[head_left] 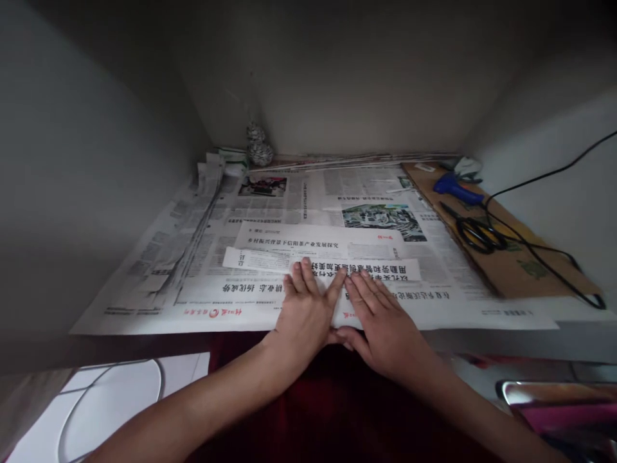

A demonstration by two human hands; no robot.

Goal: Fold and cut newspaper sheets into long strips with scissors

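A narrow folded newspaper strip lies crosswise near the front of the table, on a wider piece of newspaper. My left hand presses down on the strip's middle, its fingers stretched out and pointing forward. Close beside it, my right hand lies on the strip's right half with fingers extended, its thumb reaching toward the left hand. The hands hide part of the strip between them. Large newspaper sheets cover the surface beneath.
On the right, a cardboard piece bears black-handled scissors and a blue glue gun with a black cable. Thin paper sticks lie along the back wall, near a gourd-shaped ornament. Cut paper strips are at left.
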